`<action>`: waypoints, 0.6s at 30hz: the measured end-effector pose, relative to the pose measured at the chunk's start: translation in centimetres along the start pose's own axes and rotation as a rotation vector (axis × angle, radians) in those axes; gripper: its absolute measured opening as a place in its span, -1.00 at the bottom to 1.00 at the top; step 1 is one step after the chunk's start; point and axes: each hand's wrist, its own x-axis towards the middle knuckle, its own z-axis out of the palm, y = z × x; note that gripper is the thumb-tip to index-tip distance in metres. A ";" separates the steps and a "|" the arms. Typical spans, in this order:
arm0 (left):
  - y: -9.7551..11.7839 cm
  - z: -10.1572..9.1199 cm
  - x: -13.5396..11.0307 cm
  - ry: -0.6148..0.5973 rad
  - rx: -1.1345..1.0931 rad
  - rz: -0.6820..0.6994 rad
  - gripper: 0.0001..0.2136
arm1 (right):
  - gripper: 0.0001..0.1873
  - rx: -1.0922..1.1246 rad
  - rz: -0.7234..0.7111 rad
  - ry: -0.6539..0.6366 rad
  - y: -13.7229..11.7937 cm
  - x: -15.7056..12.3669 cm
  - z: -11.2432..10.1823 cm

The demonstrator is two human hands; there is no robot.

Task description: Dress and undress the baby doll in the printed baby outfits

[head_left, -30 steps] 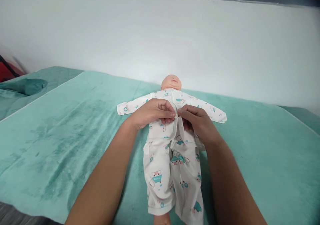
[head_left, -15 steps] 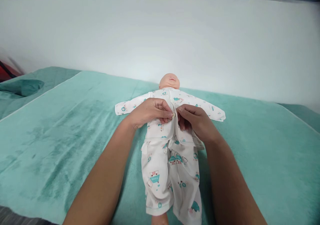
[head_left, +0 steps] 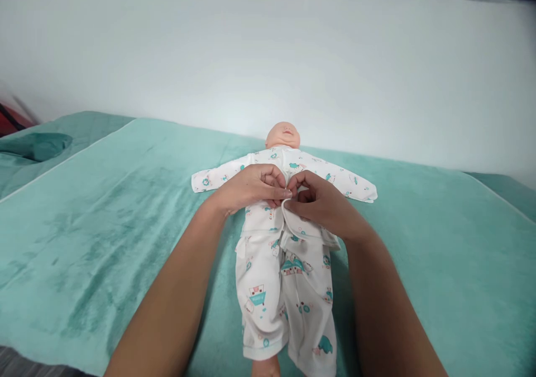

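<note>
A baby doll (head_left: 283, 135) lies on its back, its head toward the wall. It wears a white printed shirt (head_left: 263, 218) with its sleeves spread wide, and matching pants (head_left: 262, 287). Over the middle of the chest, my left hand (head_left: 262, 186) pinches one front edge of the shirt between thumb and fingers. My right hand (head_left: 320, 201) grips the opposite front edge, whose lower corner curls up under the thumb. The fingertips of both hands meet at the front opening. Any button there is hidden behind them.
A green plush cover (head_left: 125, 243) spreads under the doll, wrinkled at the left. Behind it rises a white wall (head_left: 268, 58). At the far left lies a darker green fold of cloth (head_left: 42, 145), with a red object (head_left: 12, 123) beyond it.
My right hand has moved left against my left fingertips, drawing its shirt edge across. The gold-coloured button seen earlier at my left fingertips is now covered. The doll stays put.
</note>
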 end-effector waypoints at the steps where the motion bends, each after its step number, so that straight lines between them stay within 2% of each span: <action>1: 0.0 0.1 0.0 -0.001 -0.001 -0.001 -0.81 | -0.77 -0.012 -0.003 0.007 0.0 0.0 0.1; 8: -0.2 0.1 0.1 -0.011 -0.037 -0.012 -0.84 | -0.76 -0.047 0.005 0.033 -0.2 0.0 0.1; 18: -0.5 -0.1 0.2 -0.013 -0.071 0.024 -0.83 | -0.73 0.057 0.015 0.008 0.1 0.1 -0.1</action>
